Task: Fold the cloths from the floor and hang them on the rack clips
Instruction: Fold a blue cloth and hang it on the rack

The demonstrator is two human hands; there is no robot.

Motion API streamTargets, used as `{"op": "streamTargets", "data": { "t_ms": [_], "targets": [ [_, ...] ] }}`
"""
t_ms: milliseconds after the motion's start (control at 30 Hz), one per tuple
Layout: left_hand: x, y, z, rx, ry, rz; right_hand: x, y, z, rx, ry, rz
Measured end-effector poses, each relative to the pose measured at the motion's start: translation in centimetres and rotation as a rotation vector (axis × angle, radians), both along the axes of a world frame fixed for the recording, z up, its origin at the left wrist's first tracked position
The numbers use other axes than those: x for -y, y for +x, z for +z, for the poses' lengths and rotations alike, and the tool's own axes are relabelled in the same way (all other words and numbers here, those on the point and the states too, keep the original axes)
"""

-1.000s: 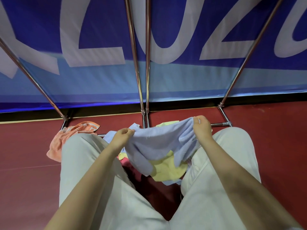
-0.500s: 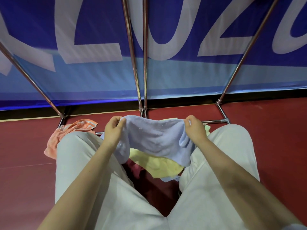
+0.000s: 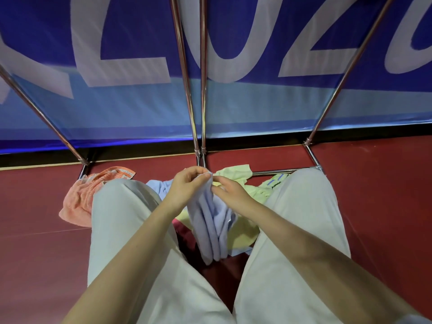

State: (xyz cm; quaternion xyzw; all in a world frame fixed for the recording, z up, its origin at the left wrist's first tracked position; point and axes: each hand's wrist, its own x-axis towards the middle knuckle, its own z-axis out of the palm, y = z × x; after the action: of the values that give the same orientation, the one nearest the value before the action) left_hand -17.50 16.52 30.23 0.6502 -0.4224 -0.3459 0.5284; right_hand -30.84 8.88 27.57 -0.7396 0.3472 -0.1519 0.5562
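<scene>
A light blue cloth point(image 3: 211, 226) hangs folded in half between my knees. My left hand point(image 3: 187, 184) pinches its top corners together. My right hand point(image 3: 230, 190) sits right beside it, fingers at the same top edge and holding the cloth. Under the hanging cloth lie yellow cloths point(image 3: 243, 235) on the red floor, with another pale yellow one point(image 3: 236, 174) further back. An orange cloth point(image 3: 80, 199) lies on the floor left of my left knee. The metal rack poles point(image 3: 198, 90) rise in front of me; no clips show in this view.
My knees in pale trousers point(image 3: 121, 218) flank the pile of cloths. The rack's base bar point(image 3: 275, 171) runs along the floor behind the pile, with slanted legs point(image 3: 339, 76) at both sides. A blue banner point(image 3: 233, 108) stands behind the rack.
My hands came together from a wide spread, bringing the top corners of the light blue cloth to meet. The cloth now hangs doubled and narrow instead of stretched flat.
</scene>
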Motion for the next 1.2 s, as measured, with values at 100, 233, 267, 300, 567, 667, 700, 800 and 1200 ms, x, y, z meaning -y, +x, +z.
{"op": "streamTargets", "data": {
  "t_ms": [100,233,267,300,567,667,700,800,1200],
  "targets": [
    [-0.2,0.7,-0.6,0.08,0.01,-0.04,0.0,0.3,-0.3,0.003,-0.004,-0.016],
    [-0.6,2.4,-1.5,0.25,0.046,-0.008,0.9,0.0,-0.7,0.056,-0.01,-0.114],
    [-0.7,2.8,-1.9,0.285,0.08,-0.014,1.1,-0.1,-0.7,0.056,-0.009,-0.13],
    [-0.8,3.1,-2.3,0.307,0.125,-0.032,1.3,-0.3,-0.6,0.045,-0.016,-0.133],
    [-1.2,4.2,-4.2,0.332,0.229,0.004,3.9,-1.8,-0.5,-0.053,-0.142,-0.288],
    [-1.1,4.6,-4.0,0.345,0.202,0.056,5.2,-2.5,-0.8,-0.069,-0.139,-0.409],
    [-1.1,4.8,-4.0,0.361,0.201,0.064,5.6,-2.8,-0.9,-0.075,-0.135,-0.448],
    [-1.1,5.4,-3.9,0.407,0.237,0.088,6.7,-4.0,-1.1,-0.095,-0.116,-0.562],
    [-0.6,6.0,-4.6,-0.02,0.341,0.311,6.9,-7.0,-0.9,-0.147,-0.095,-0.635]
  ]
}}
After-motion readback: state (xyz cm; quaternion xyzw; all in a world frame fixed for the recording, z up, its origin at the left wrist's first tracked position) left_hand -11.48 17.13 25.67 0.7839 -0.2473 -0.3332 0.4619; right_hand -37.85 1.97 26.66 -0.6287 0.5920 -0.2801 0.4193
